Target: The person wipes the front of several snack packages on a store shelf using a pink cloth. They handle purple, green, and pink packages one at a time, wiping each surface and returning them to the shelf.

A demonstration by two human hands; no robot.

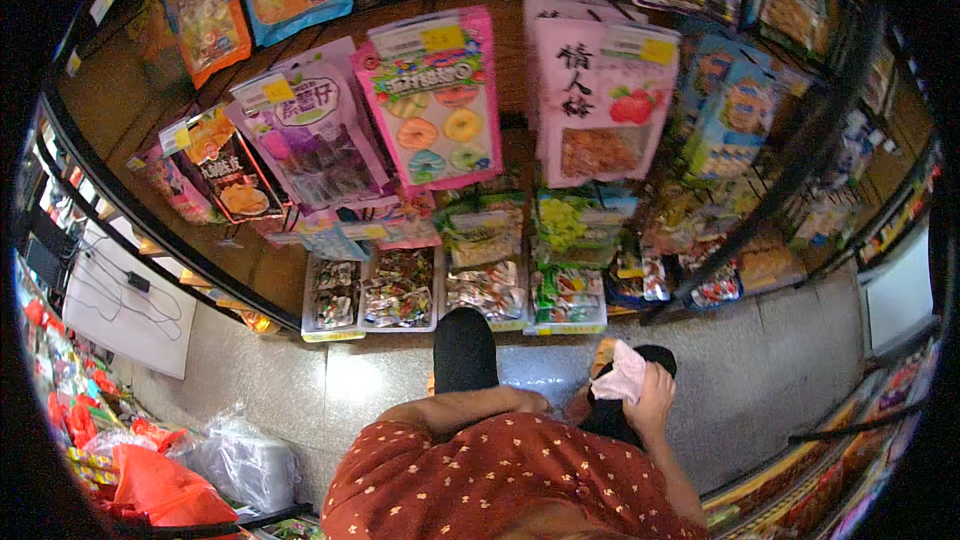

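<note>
My right hand (651, 396) is shut on a crumpled pale pink cloth (621, 376), held above my right knee. My left forearm lies across the front of my body, and my left hand (529, 400) is near my middle; its fingers are largely hidden. In front of me, snack bags hang from a display rack, among them a pink bag with ring-shaped sweets (435, 101), a purple bag (315, 127) and a pale pink dried-fruit bag (604, 101). Below them, white plastic trays (334, 334) hold small wrapped snacks (396, 289).
Grey floor tiles (247, 360) lie around my legs. At left are a white board (124, 307) with a cable, a clear plastic-wrapped stack (251, 461) and a red bag (165, 491). Stocked shelves (832, 457) run along the right, behind a dark rail.
</note>
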